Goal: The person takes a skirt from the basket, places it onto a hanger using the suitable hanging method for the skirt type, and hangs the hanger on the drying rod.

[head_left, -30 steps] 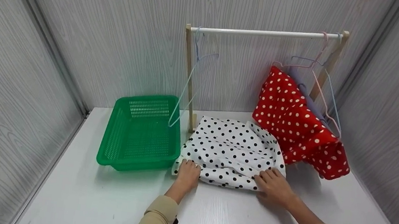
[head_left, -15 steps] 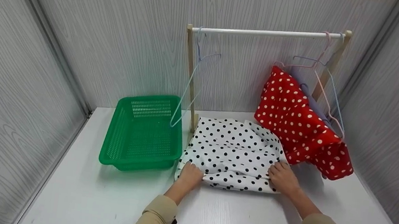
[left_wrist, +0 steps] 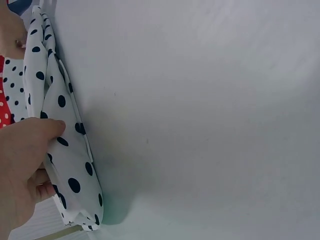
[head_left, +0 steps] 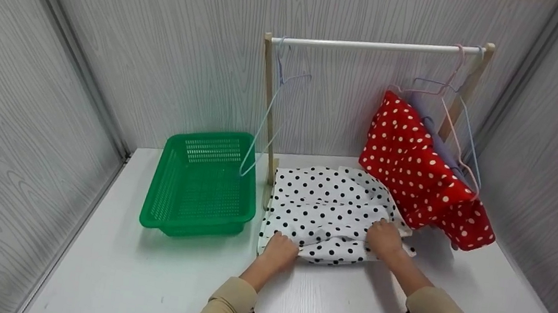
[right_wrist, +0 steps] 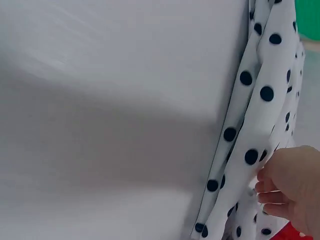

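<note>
A white cloth with black dots (head_left: 324, 193) lies on the table in the head view, its near edge folded into creases. My left hand (head_left: 280, 251) grips the near edge toward its left end; in the left wrist view the thumb of the left hand (left_wrist: 25, 160) presses on top of the fold, fingers beneath. My right hand (head_left: 384, 239) pinches the cloth near its right side. In the right wrist view, the fingers of the right hand (right_wrist: 290, 187) curl at the fold, their tips partly hidden by fabric.
Left of the cloth stands a green basket (head_left: 197, 226). Behind is a rack with a white rail (head_left: 375, 45). A light blue hanger (head_left: 275, 98) hangs at its left end. At the right, a red dotted cloth (head_left: 409, 166) hangs on a pink hanger (head_left: 447, 89), a purple cloth (head_left: 440, 143) behind it.
My left hand has shifted right with the cloth's near edge. My right hand first slid right along the edge, then moved back left and slightly farther away. The cloth's near right corner now sticks out.
</note>
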